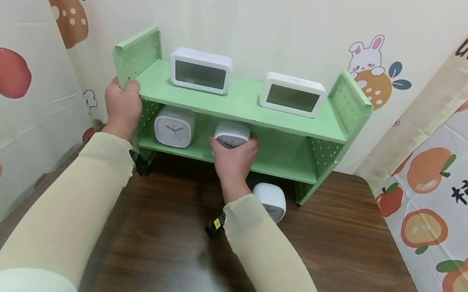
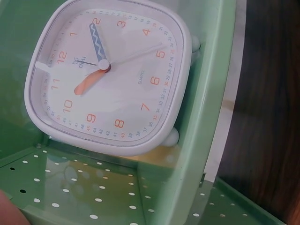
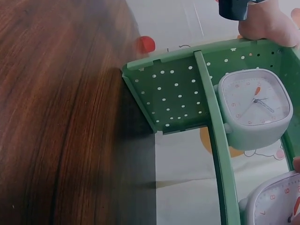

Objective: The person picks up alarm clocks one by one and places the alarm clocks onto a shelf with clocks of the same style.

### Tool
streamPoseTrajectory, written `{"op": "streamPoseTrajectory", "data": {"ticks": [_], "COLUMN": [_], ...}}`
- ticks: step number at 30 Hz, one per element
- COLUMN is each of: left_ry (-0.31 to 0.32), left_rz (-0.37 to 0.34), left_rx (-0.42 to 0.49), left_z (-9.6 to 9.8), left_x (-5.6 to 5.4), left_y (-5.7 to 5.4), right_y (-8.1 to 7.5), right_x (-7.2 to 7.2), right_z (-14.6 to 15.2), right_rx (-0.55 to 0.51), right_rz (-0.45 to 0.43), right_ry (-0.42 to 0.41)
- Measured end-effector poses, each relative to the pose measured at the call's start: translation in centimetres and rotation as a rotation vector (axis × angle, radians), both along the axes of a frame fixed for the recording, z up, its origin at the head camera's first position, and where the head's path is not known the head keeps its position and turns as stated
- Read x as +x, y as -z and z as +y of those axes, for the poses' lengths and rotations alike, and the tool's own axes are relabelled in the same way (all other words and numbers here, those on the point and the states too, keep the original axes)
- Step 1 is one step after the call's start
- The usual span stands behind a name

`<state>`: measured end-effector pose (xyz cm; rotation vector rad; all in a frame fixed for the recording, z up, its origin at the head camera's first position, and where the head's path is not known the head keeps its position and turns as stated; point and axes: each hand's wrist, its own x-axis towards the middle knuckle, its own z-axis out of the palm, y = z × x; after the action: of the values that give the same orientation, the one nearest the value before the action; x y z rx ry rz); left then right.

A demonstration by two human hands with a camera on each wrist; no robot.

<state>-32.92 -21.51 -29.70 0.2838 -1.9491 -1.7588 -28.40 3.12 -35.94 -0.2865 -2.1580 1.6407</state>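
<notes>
A green two-tier shelf (image 1: 282, 158) with perforated side panels stands on the table. At its left side panel, my left hand (image 1: 124, 105) grips the edge. My right hand (image 1: 236, 161) holds a white alarm clock (image 1: 233, 130) by its sides at the middle of the lower tier, thumb on the left and fingers on the right. To the left on that tier sits another white alarm clock (image 1: 174, 128), upright with its dial facing out; the left wrist view shows its dial (image 2: 122, 89) close up. A third white alarm clock (image 1: 270, 198) rests on the table behind my right forearm, partly hidden.
Two white digital clocks, one on the left (image 1: 201, 71) and one on the right (image 1: 294, 95), stand on the upper tier. The dark wooden table (image 1: 168, 255) extends in front of the shelf. Fruit-printed curtains (image 1: 293, 22) hang behind and at both sides.
</notes>
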Motion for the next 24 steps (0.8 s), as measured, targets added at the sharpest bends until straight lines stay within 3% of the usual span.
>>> {"op": "streamPoseTrajectory", "data": {"ticks": [11,24], "left_ry": [0.010,0.018], "left_rz": [-0.007,0.008], "left_rx": [-0.006,-0.007], "left_z": [-0.15,-0.03], "left_x": [-0.03,0.13], "left_y": [0.03,-0.04], "right_y": [0.15,0.53], "right_x": [-0.76,-0.43], "right_z": [-0.45,-0.49], "right_rx": [0.041,0.027], "right_rz": [0.003,0.023], "right_ry": [0.032,0.025]}}
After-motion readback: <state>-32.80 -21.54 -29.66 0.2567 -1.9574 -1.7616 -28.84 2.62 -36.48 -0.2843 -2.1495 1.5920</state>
